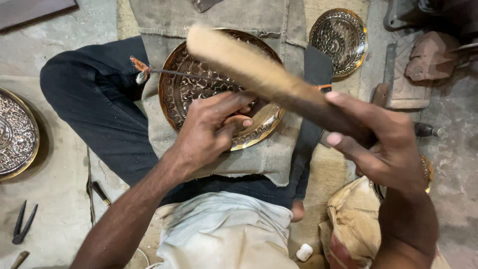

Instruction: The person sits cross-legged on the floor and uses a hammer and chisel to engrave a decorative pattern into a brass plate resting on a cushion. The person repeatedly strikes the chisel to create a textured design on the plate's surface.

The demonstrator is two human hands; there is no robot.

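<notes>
An engraved brass plate (185, 84) lies on a grey cloth pad (269, 154) across my lap. My left hand (211, 127) rests on the plate's near rim, its fingers pinched on a thin metal chisel (186, 74) that lies across the plate towards the left. My right hand (383, 142) grips the dark handle of a wooden mallet (254, 69), held raised over the plate with its pale head pointing up and left. The mallet hides part of the plate.
A second engraved plate (340, 41) lies at the upper right, a third one (15, 133) at the left edge. Pliers (22, 224) sit on the floor at lower left. A crumpled paper bag (351, 224) and a small white block (304, 252) are at lower right, tools at right.
</notes>
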